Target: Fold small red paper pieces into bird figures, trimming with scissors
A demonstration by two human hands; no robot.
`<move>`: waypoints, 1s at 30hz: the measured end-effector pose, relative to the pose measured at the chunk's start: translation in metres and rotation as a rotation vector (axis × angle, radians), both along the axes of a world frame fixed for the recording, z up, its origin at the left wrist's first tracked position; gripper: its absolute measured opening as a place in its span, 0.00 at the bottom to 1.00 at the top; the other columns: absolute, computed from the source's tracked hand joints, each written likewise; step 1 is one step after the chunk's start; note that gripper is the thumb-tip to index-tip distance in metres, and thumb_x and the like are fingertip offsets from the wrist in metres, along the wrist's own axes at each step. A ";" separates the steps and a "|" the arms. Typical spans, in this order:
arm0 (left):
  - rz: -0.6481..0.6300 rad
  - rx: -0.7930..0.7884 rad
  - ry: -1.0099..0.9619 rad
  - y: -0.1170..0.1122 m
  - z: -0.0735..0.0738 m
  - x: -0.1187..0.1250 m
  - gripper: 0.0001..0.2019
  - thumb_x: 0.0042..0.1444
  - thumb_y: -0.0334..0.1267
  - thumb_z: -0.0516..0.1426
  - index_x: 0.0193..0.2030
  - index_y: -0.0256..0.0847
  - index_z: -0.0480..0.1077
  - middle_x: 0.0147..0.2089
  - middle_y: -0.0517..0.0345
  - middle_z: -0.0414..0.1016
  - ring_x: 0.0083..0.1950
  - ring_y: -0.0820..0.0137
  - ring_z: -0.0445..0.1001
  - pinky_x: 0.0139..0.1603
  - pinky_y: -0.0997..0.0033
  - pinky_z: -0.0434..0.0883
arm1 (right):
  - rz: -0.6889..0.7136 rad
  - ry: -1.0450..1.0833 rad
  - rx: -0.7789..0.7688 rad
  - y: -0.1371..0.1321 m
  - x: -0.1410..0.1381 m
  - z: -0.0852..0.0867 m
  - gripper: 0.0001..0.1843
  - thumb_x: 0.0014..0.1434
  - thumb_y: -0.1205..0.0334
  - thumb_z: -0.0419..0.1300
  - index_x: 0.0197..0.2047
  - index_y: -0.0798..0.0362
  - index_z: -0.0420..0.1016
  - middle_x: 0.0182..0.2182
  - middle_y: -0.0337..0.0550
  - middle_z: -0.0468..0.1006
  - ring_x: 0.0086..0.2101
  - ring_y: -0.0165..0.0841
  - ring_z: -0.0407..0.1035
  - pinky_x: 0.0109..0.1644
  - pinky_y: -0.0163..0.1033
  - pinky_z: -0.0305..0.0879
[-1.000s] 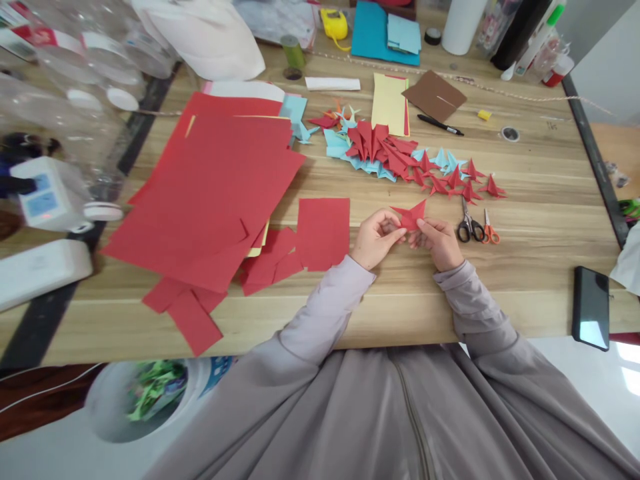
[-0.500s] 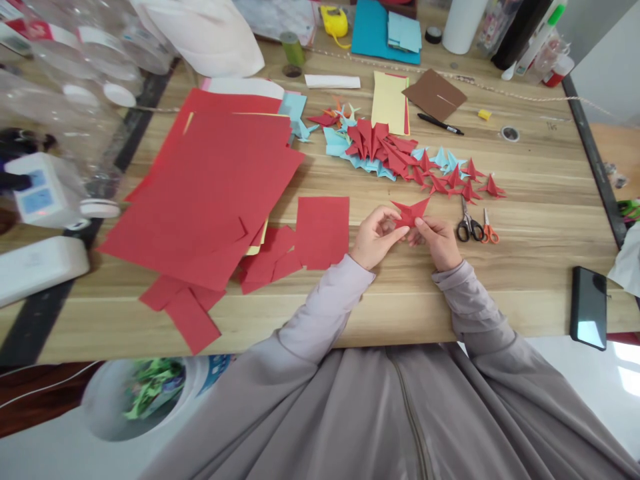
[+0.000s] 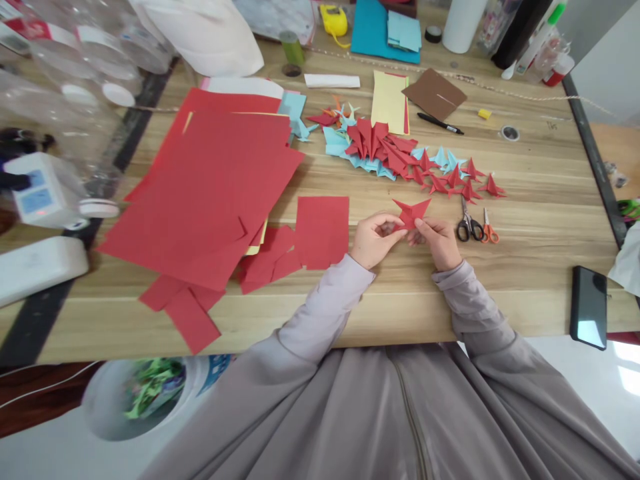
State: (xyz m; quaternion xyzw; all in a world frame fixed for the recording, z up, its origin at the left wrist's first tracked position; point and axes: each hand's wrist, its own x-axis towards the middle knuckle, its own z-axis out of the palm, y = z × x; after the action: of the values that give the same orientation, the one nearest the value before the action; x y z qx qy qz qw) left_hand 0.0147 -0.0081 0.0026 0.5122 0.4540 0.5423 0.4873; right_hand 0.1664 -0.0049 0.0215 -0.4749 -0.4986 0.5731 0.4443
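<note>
- Between the two hands, near the middle of the wooden table (image 3: 400, 313), we find a folded red paper piece (image 3: 412, 214), its two points directed up and outward, away from the wearer.
- Left hand (image 3: 373, 239): we see thumb and fingers pinched narrowly on the near left edge of the piece.
- Right hand (image 3: 440, 243): the thumb presses on the piece's near right side; its other fingers are partly hidden beneath, so we cannot tell how each one bears.
- Possible faults, in our judgement: uneven thumb pressure could skew a crease; a hard pull between the hands could tear the paper at a fold; a loosened pinch could let the layers spring apart.
- Just right of the right hand we note black-handled scissors (image 3: 470, 229) beside orange-handled scissors (image 3: 491, 233); a careless sweep of that hand might knock them.
- Left of the left hand lies a flat red paper rectangle (image 3: 323, 233), near the forearm, where a dragging sleeve might shift it.
- Farther out, beyond the hands, we observe a row of pointed red origami figures (image 3: 454, 177); leftmost, large red sheets (image 3: 200, 193).
</note>
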 end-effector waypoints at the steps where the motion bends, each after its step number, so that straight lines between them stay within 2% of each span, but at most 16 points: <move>1: -0.009 -0.010 -0.008 0.000 -0.001 0.000 0.07 0.43 0.33 0.65 0.30 0.37 0.74 0.31 0.57 0.74 0.28 0.75 0.69 0.31 0.73 0.67 | -0.005 -0.005 0.002 0.000 0.000 0.001 0.20 0.50 0.44 0.64 0.22 0.54 0.75 0.20 0.39 0.76 0.20 0.27 0.68 0.26 0.35 0.65; 5: -0.046 0.022 0.031 0.000 0.000 -0.001 0.06 0.42 0.32 0.65 0.29 0.37 0.74 0.30 0.57 0.74 0.29 0.74 0.70 0.31 0.72 0.67 | -0.017 -0.025 0.013 0.001 -0.001 0.002 0.19 0.44 0.45 0.68 0.22 0.53 0.74 0.18 0.37 0.75 0.20 0.27 0.66 0.26 0.35 0.65; 9: -0.055 0.074 0.063 0.000 0.004 -0.002 0.06 0.42 0.33 0.66 0.29 0.38 0.75 0.31 0.56 0.75 0.30 0.74 0.70 0.31 0.72 0.67 | -0.022 0.005 -0.026 0.002 0.000 0.001 0.18 0.44 0.46 0.69 0.22 0.53 0.75 0.18 0.38 0.75 0.19 0.27 0.66 0.25 0.35 0.65; 17: -0.044 0.148 0.103 -0.002 0.008 -0.004 0.06 0.43 0.35 0.66 0.30 0.40 0.78 0.37 0.51 0.79 0.41 0.67 0.76 0.42 0.65 0.73 | -0.085 0.090 -0.106 0.002 0.001 -0.001 0.16 0.43 0.49 0.69 0.23 0.54 0.75 0.18 0.38 0.75 0.18 0.26 0.66 0.24 0.34 0.64; 20: -0.031 0.156 0.105 -0.002 0.008 -0.004 0.04 0.44 0.36 0.66 0.29 0.41 0.78 0.36 0.52 0.80 0.39 0.67 0.77 0.42 0.65 0.73 | -0.081 0.106 -0.096 0.002 0.001 -0.001 0.16 0.43 0.50 0.70 0.24 0.54 0.76 0.18 0.38 0.76 0.18 0.26 0.66 0.24 0.34 0.64; 24: -0.028 0.167 0.108 -0.002 0.009 -0.005 0.03 0.44 0.36 0.66 0.27 0.41 0.78 0.34 0.52 0.80 0.37 0.68 0.77 0.41 0.66 0.74 | -0.006 0.074 -0.093 0.003 0.003 -0.001 0.15 0.43 0.52 0.70 0.24 0.55 0.77 0.18 0.38 0.76 0.18 0.26 0.66 0.23 0.33 0.64; 30: -0.066 0.118 0.068 -0.002 0.009 -0.005 0.05 0.42 0.37 0.67 0.27 0.40 0.77 0.34 0.53 0.80 0.35 0.69 0.77 0.37 0.67 0.74 | 0.020 0.079 -0.197 0.005 0.006 0.001 0.15 0.37 0.55 0.73 0.22 0.56 0.77 0.16 0.37 0.75 0.17 0.25 0.65 0.21 0.32 0.63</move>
State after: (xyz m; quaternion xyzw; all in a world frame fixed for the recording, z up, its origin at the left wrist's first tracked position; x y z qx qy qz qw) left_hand 0.0096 -0.0105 0.0115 0.5729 0.4201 0.5341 0.4583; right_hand 0.1724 0.0003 0.0224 -0.4885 -0.4267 0.6420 0.4089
